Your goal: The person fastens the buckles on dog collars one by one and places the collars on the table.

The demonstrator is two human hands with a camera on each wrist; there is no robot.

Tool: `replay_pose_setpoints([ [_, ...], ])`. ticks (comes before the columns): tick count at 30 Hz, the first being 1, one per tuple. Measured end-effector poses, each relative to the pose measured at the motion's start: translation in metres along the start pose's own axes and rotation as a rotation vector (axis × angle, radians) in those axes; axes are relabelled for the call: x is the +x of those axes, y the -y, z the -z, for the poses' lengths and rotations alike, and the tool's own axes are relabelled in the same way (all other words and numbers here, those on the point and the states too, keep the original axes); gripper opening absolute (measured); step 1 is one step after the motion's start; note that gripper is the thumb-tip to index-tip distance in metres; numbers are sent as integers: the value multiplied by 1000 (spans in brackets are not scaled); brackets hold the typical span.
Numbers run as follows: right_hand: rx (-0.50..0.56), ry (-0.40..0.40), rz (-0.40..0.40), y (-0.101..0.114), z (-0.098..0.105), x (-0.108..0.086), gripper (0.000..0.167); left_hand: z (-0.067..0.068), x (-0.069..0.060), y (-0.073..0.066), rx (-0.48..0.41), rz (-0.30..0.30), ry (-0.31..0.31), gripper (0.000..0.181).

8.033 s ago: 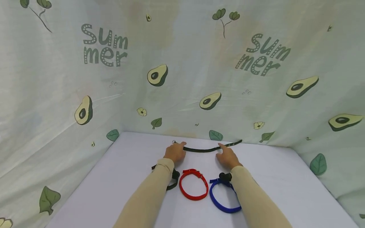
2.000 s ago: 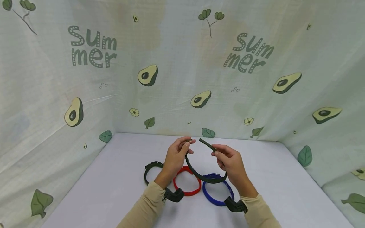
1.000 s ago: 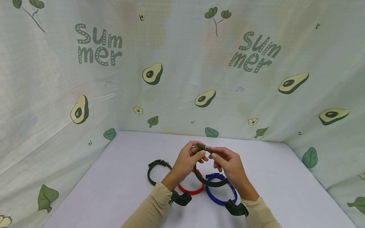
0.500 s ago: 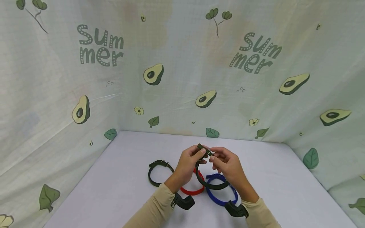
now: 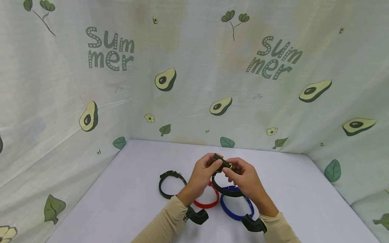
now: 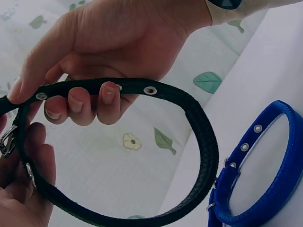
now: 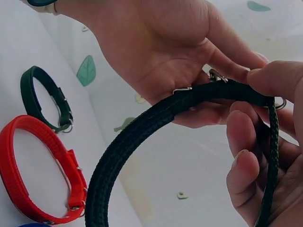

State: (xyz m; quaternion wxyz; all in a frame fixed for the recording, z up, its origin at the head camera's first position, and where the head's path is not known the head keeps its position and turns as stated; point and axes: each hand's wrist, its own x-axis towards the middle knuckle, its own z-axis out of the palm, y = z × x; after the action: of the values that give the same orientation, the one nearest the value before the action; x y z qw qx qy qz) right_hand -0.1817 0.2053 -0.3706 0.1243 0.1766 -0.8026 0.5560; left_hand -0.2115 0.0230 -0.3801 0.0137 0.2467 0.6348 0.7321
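In the head view my left hand (image 5: 199, 173) and right hand (image 5: 247, 177) meet above the table, both on a dark green collar (image 5: 228, 193). The collar is bent into a loop that hangs below them. My left hand pinches near the metal buckle (image 6: 7, 142), which shows at the edge of the left wrist view. Fingers of my right hand (image 6: 118, 42) curl round the stretch with metal eyelets. The strap's tip (image 5: 217, 156) sticks out past the left thumb. Fingers hide part of the overlap, so I cannot tell whether the buckle pin sits in an eyelet.
On the white table (image 5: 136, 209) lie three collars in closed rings: dark green (image 5: 160, 187) at left, red (image 5: 209, 205) in the middle, partly behind the left arm, and blue (image 5: 231, 214) at right. A printed cloth (image 5: 188, 50) hangs behind and at the sides.
The collar lay stretched out at the table's back; it was lifted and bent round. Its ends, apart two seconds ago, now overlap between my hands. Over the last second my hands shifted slightly right.
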Motion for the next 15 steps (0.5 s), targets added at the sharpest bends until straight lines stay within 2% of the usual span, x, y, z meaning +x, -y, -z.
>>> replay_pose_setpoints([
  [6, 4, -19, 6, -1, 0, -1, 18, 0, 0, 1, 5, -7, -33, 28],
  [15, -5, -33, -12, -1, 0, -1, 16, -1, -1, 2, -44, -3, -54, 31],
])
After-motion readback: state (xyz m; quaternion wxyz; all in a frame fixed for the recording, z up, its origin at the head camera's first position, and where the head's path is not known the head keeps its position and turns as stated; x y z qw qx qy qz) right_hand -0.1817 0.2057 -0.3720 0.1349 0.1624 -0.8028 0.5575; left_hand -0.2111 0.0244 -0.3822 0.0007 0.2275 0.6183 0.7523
